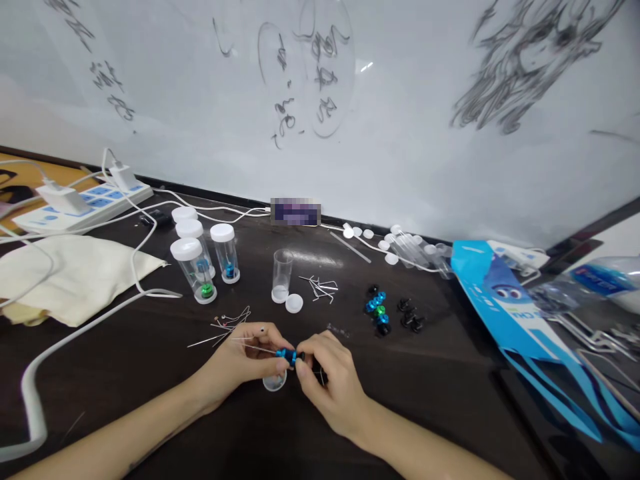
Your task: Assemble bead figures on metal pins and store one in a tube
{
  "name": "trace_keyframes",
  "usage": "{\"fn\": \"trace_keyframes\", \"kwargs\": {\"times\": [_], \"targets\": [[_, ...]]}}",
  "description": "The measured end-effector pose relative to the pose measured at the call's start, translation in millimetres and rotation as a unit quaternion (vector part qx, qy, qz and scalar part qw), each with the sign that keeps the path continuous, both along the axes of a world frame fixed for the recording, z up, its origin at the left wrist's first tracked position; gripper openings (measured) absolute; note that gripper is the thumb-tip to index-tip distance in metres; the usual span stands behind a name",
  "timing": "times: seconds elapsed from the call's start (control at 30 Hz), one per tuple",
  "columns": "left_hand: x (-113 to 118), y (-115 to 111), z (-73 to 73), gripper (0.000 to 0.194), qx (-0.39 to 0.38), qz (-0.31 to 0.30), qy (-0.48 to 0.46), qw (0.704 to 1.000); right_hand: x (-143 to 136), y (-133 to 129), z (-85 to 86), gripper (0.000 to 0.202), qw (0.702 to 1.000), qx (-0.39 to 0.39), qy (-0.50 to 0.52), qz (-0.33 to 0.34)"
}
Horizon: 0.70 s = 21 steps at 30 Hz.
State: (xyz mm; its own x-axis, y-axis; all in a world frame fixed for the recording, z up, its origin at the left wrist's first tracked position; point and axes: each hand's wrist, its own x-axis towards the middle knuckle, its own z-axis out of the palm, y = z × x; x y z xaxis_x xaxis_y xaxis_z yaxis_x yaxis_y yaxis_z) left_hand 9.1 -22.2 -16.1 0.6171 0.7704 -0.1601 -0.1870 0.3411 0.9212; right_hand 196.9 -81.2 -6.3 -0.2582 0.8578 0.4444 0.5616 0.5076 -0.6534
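Near the front middle of the table, my left hand (250, 357) pinches a small blue spool (285, 355) with thin wires trailing to its left. My right hand (333, 377) closes its fingers on the spool's right end, where a small dark part shows between the fingertips. Under the fingers sits a small round clear dish (275, 381), partly covered. Loose thin wires (227, 325) lie just beyond my left hand. A clear open tube (283, 275) stands behind the hands, with a white cap (294, 303) beside its base.
Several capped tubes (196, 270) stand at the left, near a cream cloth (75, 273), white cables and a power strip (93, 200). Bent metal pieces (323, 288), blue and green spools (380, 310) and black parts (411, 317) lie right of centre. A blue bag (493, 300) is at the right.
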Motion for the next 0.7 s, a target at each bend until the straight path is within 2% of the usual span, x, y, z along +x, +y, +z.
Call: {"fn": "trace_keyframes", "kwargs": {"times": [0.13, 0.3, 0.7], "targets": [[-0.8, 1.4, 0.2, 0.02, -0.018, 0.01, -0.019, 1.0, 2.5, -2.8, 1.3, 0.021, 0.999, -0.02, 0.028, -0.005], [-0.8, 4.5, 1.7, 0.017, -0.036, 0.033, -0.043, 0.998, 5.4, -4.7, -0.1, 0.031, 0.999, -0.007, 0.053, 0.008], [1.2, 4.3, 5.4, 0.015, -0.046, 0.037, -0.043, 0.997, 5.5, -2.6, 0.1, 0.033, 0.999, -0.014, 0.052, 0.005]]}}
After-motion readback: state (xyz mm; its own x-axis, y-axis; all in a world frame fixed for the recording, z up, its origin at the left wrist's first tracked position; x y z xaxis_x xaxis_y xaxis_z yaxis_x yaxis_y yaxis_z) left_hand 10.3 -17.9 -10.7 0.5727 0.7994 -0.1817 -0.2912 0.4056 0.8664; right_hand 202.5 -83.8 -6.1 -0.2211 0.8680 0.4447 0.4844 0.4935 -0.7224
